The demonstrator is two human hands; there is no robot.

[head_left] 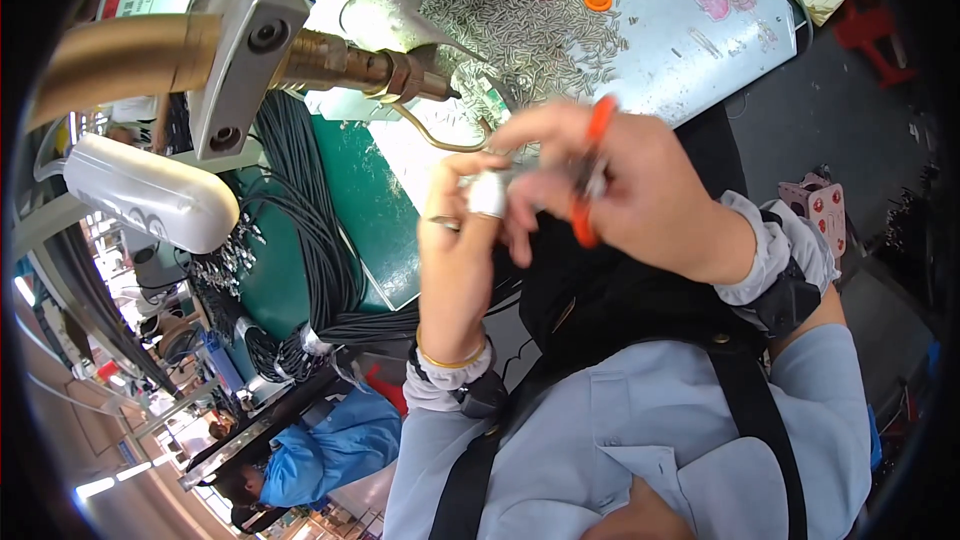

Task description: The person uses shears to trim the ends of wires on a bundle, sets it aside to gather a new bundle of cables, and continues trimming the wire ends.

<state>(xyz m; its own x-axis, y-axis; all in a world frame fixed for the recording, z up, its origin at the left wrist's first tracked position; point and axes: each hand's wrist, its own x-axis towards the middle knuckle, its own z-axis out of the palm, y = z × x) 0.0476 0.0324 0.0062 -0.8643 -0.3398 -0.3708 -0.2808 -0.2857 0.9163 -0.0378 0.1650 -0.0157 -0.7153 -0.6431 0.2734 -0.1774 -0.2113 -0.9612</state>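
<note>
Motion blur softens the right hand [650, 180], so its fingertips and the small gap between the 2 hands are hard to make out; this hand holds an orange-handled tool [601, 122] across its palm, with 2 rounded orange grips showing and its dark middle smeared and partly covered by fingers, so its exact kind cannot be told. The left hand [455, 240] is raised just beside it, fingers curled toward the thumb, which wears a smooth white wrap [488, 194]; whether these fingers pinch anything cannot be told.

Beyond the hands, a heap of short, shiny metal cylinders [560, 45] spreads over a pale, smooth board [665, 65], its far side cut off by the frame; 2 orange round pieces [598, 1] lie at its edge; a brass-coloured nozzle assembly [340, 62] with a hexagonal nut juts in from the left, its thick hose [120, 60] blurred and bent by the lens; below it, slick black cables [300, 200] loop over a green work surface [395, 260], scuffed with pale specks.
</note>
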